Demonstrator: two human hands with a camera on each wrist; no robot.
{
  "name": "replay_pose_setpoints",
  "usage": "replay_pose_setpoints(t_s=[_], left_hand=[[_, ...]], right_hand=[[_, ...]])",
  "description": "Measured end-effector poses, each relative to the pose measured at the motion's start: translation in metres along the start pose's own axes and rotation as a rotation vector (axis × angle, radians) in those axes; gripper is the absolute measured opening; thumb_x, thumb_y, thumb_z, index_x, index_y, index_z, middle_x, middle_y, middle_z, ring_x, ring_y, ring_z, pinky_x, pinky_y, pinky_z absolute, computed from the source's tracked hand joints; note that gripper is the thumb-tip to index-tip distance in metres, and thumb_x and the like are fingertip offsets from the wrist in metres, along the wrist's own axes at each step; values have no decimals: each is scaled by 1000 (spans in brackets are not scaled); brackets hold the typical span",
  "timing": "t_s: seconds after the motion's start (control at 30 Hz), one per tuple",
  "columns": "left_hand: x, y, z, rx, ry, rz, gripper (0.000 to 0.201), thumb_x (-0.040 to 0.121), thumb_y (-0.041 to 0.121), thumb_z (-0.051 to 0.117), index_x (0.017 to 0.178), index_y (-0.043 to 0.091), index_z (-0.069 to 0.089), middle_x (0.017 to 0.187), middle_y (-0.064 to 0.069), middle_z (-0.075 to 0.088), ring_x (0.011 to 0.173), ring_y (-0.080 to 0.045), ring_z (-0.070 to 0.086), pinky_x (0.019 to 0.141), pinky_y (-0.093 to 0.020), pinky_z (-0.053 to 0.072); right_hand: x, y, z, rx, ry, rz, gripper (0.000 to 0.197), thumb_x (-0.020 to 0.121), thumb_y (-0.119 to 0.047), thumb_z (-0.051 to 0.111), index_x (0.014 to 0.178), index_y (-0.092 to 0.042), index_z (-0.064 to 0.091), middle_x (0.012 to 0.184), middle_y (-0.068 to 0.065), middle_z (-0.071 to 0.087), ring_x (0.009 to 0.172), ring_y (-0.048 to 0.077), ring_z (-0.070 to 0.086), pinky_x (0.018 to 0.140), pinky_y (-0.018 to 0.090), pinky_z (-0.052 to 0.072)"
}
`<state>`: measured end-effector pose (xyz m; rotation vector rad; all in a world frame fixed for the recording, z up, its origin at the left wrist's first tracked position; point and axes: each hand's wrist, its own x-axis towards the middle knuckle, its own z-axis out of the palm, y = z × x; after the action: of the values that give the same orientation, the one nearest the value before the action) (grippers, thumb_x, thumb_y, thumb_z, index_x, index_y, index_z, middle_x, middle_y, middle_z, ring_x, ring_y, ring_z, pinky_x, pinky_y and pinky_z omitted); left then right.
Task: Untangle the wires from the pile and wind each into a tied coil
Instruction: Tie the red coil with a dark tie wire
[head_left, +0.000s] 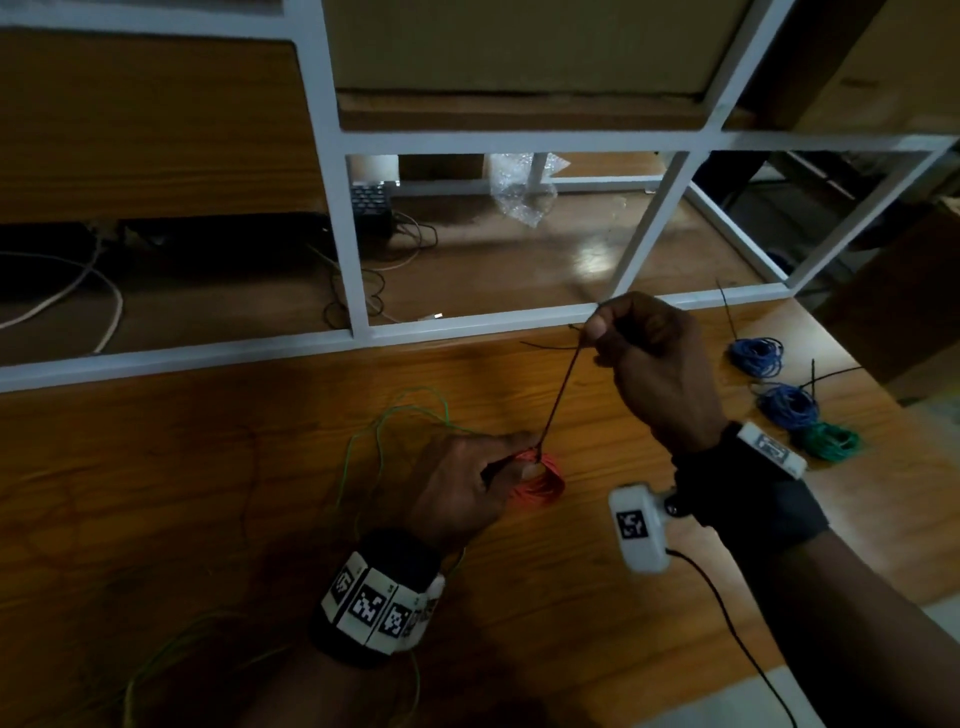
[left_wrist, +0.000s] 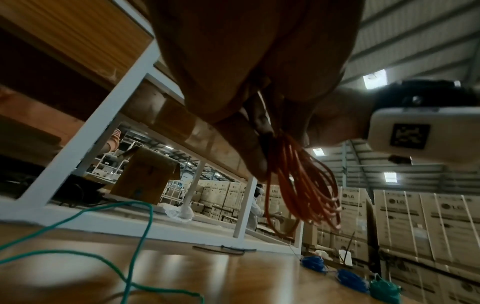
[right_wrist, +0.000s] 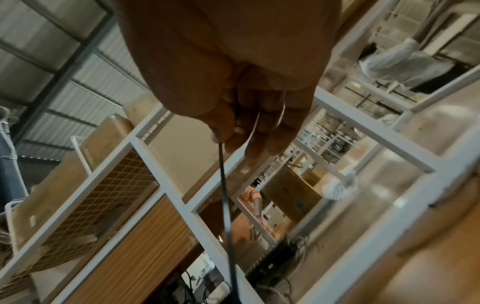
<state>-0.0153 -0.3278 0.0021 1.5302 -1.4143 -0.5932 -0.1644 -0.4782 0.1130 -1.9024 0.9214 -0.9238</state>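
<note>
My left hand (head_left: 498, 467) grips an orange wire coil (head_left: 540, 480) just above the wooden table (head_left: 208, 467); in the left wrist view the orange wire coil (left_wrist: 306, 189) hangs in loops below my fingers (left_wrist: 249, 144). A thin black tie (head_left: 558, 400) runs taut from the coil up to my right hand (head_left: 602, 332), which pinches its end. In the right wrist view the black tie (right_wrist: 224, 185) drops from between thumb and fingers (right_wrist: 223, 125). A loose green wire (head_left: 384, 441) lies in loops left of my left hand, seen too as the green wire (left_wrist: 140, 236).
Two blue coils (head_left: 756, 356) (head_left: 787, 405) and a green coil (head_left: 828, 441) lie at the table's right edge, each with black ties. A spare black tie (left_wrist: 221, 249) lies by the white frame (head_left: 467, 327) at the table's back. Cables and a black device (head_left: 371, 205) sit beyond.
</note>
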Motion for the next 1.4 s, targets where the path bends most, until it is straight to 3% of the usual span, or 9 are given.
replay_pose_setpoints(t_s=[0.1, 0.27, 0.43, 0.67, 0.87, 0.97, 1.07, 1.2, 1.4], left_hand=[[2, 2, 5, 18, 11, 18, 39, 89, 45, 59, 126, 38, 62, 117, 13, 71, 103, -1, 67, 82, -24, 57], [0, 8, 4, 81, -1, 41, 39, 89, 48, 52, 118, 29, 71, 87, 16, 67, 76, -5, 65, 65, -23, 51], [-8, 19, 12, 42, 24, 53, 30, 91, 38, 57, 114, 25, 73, 89, 29, 58, 80, 9, 60, 67, -8, 42], [-16, 24, 22, -46, 1, 14, 29, 89, 30, 61, 112, 19, 75, 93, 11, 70, 84, 0, 66, 68, -14, 49], [-21, 18, 42, -140, 20, -137, 21, 85, 30, 68, 103, 31, 76, 96, 23, 72, 91, 3, 68, 72, -12, 51], [-17, 18, 58, -348, 32, -267, 23, 82, 32, 71, 89, 54, 72, 93, 23, 73, 88, -5, 70, 73, -23, 56], [-15, 23, 74, -523, 90, -384, 16, 79, 38, 73, 95, 40, 75, 97, 9, 76, 93, -15, 71, 75, -29, 55], [-5, 40, 96, -710, 230, -520, 26, 77, 31, 76, 102, 22, 76, 95, -3, 77, 92, -24, 71, 77, -43, 56], [28, 95, 156, -760, 143, -591, 28, 86, 26, 71, 112, 16, 70, 100, -7, 76, 95, -23, 72, 72, -34, 58]], right_hand=[[-2, 4, 2, 195, -23, 148, 10, 103, -10, 57, 96, -5, 63, 89, 8, 75, 91, 22, 74, 75, 36, 59], [-8, 9, 13, 505, 13, 303, 11, 104, -1, 49, 96, -6, 54, 74, 8, 60, 67, 26, 65, 66, 37, 59], [-4, 11, 10, 430, 80, 358, 24, 93, 11, 41, 88, -10, 50, 67, 2, 56, 55, 18, 55, 57, 34, 54], [-16, 21, 2, 371, 116, 380, 25, 91, 12, 40, 93, -11, 51, 65, 2, 57, 54, 17, 55, 55, 33, 52], [-25, 32, -3, 294, 138, 380, 23, 93, 11, 44, 87, -10, 51, 66, 2, 58, 56, 19, 56, 57, 36, 52], [-29, 41, -20, 378, 149, 403, 14, 101, 1, 53, 91, -8, 55, 71, 6, 63, 65, 26, 64, 65, 40, 59], [-37, 42, -45, 388, 92, 446, 15, 105, -25, 57, 108, -10, 57, 90, 10, 75, 88, 32, 75, 80, 46, 63], [-68, 57, -79, 296, 16, 526, 35, 100, -49, 58, 120, -21, 61, 109, -1, 77, 101, 20, 74, 85, 45, 61], [-120, 94, -135, 304, -221, 567, 36, 95, -45, 65, 118, -18, 71, 109, 3, 77, 102, 22, 74, 87, 47, 59]])
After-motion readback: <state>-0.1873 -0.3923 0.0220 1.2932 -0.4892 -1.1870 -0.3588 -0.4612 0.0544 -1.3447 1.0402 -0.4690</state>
